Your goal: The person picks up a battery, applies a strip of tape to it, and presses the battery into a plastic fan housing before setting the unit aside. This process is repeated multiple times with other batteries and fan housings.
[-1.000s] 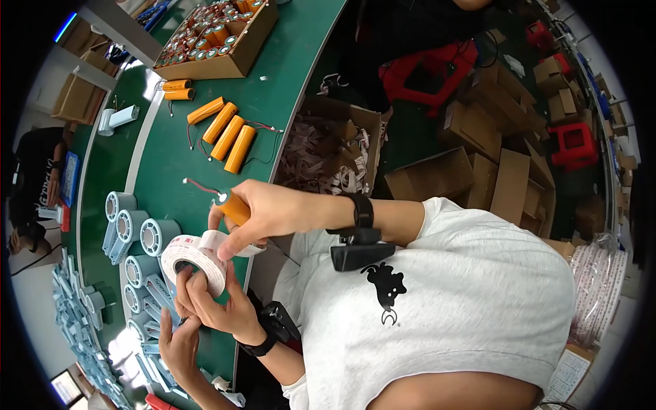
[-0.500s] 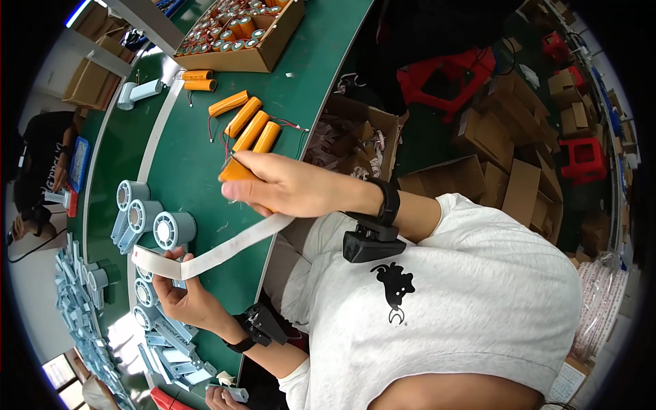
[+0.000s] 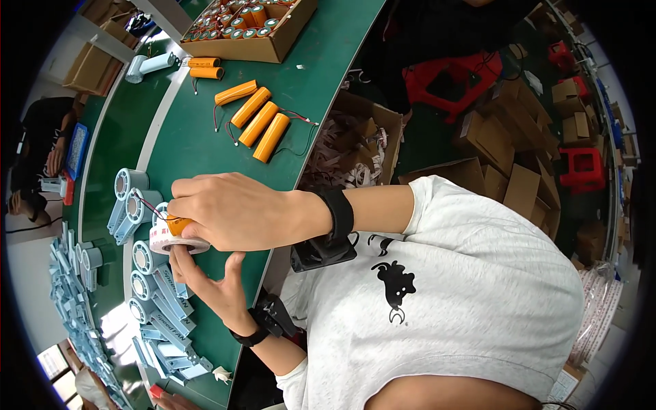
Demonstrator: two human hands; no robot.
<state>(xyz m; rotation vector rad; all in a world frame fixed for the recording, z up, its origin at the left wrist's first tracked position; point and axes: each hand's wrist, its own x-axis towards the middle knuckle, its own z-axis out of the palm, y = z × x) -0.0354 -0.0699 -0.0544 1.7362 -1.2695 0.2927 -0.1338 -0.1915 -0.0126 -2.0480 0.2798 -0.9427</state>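
Observation:
My right hand is closed around an orange cylindrical battery, and most of it is hidden behind the fingers. Thin red and black wires trail from the battery's far end. Right below it, my left hand supports a roll of white tape with fingers in its core, thumb stretched away. The battery lies against the top of the roll; I cannot tell whether tape is stuck to it. Farther off on the green table, several orange batteries with wires lie side by side.
A cardboard box full of batteries stands at the far end. Light blue handheld fan housings crowd the table just beyond my hands, with a heap of them farther left. Another person's hand shows at the bottom edge.
The stretched tape strip between my hands is no longer seen. My right hand has brought the battery left and down to the roll. My left hand has shifted slightly right, its fingers in the core.

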